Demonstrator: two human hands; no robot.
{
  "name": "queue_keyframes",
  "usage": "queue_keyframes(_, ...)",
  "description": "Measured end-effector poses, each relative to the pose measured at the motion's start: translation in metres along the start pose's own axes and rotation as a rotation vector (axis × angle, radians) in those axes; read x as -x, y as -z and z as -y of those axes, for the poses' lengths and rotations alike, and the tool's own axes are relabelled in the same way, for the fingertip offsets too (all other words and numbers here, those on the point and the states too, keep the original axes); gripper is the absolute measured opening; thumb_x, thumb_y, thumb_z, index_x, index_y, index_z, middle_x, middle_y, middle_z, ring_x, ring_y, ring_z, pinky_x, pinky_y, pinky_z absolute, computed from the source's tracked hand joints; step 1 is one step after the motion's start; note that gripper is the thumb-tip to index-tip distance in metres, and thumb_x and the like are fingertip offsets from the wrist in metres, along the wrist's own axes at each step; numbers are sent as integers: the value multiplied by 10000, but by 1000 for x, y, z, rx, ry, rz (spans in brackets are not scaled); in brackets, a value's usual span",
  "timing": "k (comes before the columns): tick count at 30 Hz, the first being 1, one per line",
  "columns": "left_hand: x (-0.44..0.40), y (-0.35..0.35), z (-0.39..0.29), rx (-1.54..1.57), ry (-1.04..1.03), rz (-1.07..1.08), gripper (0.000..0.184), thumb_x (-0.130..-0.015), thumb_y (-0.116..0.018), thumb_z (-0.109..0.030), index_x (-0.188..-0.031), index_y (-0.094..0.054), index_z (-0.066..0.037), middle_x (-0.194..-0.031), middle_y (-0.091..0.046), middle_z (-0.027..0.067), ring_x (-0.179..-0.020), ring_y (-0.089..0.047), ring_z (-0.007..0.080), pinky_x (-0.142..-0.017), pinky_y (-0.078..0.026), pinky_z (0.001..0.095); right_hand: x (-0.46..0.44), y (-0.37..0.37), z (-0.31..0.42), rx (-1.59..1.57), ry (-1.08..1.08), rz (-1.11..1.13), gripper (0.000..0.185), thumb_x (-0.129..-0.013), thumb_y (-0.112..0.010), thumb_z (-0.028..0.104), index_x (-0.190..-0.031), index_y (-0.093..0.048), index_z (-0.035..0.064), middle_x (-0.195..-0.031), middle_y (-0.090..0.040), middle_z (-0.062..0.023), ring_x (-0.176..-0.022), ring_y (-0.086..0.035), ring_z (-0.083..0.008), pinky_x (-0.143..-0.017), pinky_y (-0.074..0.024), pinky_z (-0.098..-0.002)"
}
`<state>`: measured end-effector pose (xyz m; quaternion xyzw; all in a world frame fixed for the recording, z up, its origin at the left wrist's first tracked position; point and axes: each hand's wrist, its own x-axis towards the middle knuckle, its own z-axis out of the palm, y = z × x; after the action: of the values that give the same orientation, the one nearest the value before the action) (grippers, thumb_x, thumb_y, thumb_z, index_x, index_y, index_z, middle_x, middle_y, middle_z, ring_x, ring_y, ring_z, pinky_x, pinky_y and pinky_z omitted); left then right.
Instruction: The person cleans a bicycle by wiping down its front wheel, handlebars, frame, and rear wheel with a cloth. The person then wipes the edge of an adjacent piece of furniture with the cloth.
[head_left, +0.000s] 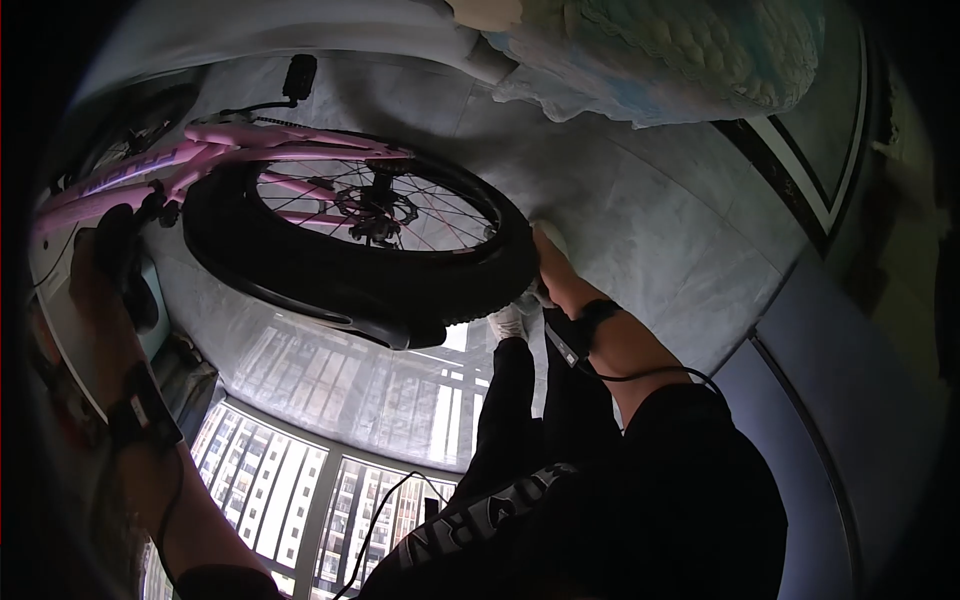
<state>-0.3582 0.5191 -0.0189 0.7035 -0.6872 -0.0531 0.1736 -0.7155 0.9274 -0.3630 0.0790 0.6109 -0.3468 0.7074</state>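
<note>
A pink bicycle frame point(165, 170) leans across the left of the head view, its wide black rear tire point(350, 285) facing me. At the left edge, my left hand point(92, 275) is closed around the side of the black saddle point(128, 262); its fingertips are partly hidden. My right hand point(556, 270) is at the near right side of the tire, pressing a pale, crumpled cloth point(532, 297) to the tread. The fingers there are largely hidden. A black fender point(385, 325) runs along the tire's lower edge. Spokes and a brake disc point(400, 208) show inside the wheel.
A bed or sofa with a pale ruffled cover point(680, 60) borders the top. A black pedal point(299, 78) sticks out beyond the frame. Grey tiles point(640, 220) cover the floor, where my white shoe point(507, 322) stands. A tall window point(300, 480) is at the bottom left.
</note>
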Motion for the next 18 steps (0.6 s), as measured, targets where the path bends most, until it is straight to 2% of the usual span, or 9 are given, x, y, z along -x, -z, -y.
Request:
queue_keyframes(3, -4, 2, 1, 8, -6, 7, 365, -982, -398, -383, -867, -625, -121, -620, -438, -44, -476, -352, 39, -449, -241, 226, 40, 4, 21, -72, -191, -61, 538, -985, -410, 499, -1191, -586, 34, -1082, -644, -72, -1003, -601, -155, -907, -458, -299)
queue_keyframes(6, -1, 0, -7, 47, 29, 27, 369, -983, -395, -384, -861, -624, -122, -610, -432, -47, -465, -344, 35, -440, -234, 224, 54, 44, 5, -124, -375, 224, 477, -961, -491, 456, -1202, -589, 56, -1092, -631, -47, -952, -600, -143, -844, -483, -308)
queue_keyframes(7, 5, -2, -17, 120, 93, 33, 368, -982, -396, -391, -859, -624, -130, -614, -430, -47, -470, -347, 37, -442, -238, 226, 67, 51, 9, -26, -375, 288, 442, -954, -514, 403, -1200, -591, 43, -1093, -639, -56, -940, -614, -147, -841, -493, -302)
queue_keyframes(10, -9, -1, 7, -31, 67, -12, 390, -935, -459, -432, -1006, -670, -112, -823, -614, 67, -711, -573, 164, -640, -412, 302, 112, 63, 32, 204, -408, 425, 360, -924, -573, 255, -1195, -599, 18, -1087, -660, -69, -926, -639, -150, -847, -507, -288)
queue_keyframes(12, -23, -2, 24, -172, 117, -18, 445, -874, -556, -443, -1160, -676, -124, -1087, -687, 137, -1006, -651, 237, -892, -466, 347, 137, 65, 48, 271, -470, 444, 336, -890, -602, 173, -1188, -609, 19, -1073, -666, -60, -949, -634, -139, -872, -498, -284)
queue_keyframes(13, -25, -3, 24, -133, 194, 12, 435, -850, -577, -469, -1138, -690, -163, -1077, -687, 157, -1022, -651, 272, -895, -467, 362, 143, 65, 56, 421, -425, 675, 360, -860, -617, 117, -1206, -604, 15, -1106, -659, -45, -983, -623, -129, -900, -483, -274)
queue_keyframes(14, -23, -3, 22, -150, 155, -7, 432, -855, -573, -467, -1134, -692, -160, -1070, -690, 153, -1018, -653, 272, -895, -468, 361, 161, 48, 77, 476, -393, 763, 369, -842, -627, 100, -1198, -607, 6, -1133, -651, -24, -990, -620, -124, -911, -474, -269)
queue_keyframes(16, -18, -2, 17, -187, 75, -46, 426, -864, -566, -463, -1124, -697, -152, -1054, -696, 145, -1011, -656, 273, -894, -470, 361, 185, 16, 105, 347, -283, 873, 369, -862, -618, 109, -1215, -594, 6, -1140, -648, -34, -1000, -617, -126, -918, -473, -277)
queue_keyframes(18, -22, -6, 29, -126, 37, -59, 396, -872, -581, -423, -1117, -700, -135, -1058, -701, 125, -997, -662, 244, -889, -472, 350, 201, -23, 138, 122, -161, 715, 353, -876, -609, 111, -1212, -589, 5, -1134, -645, -44, -1018, -607, -124, -914, -472, -281)
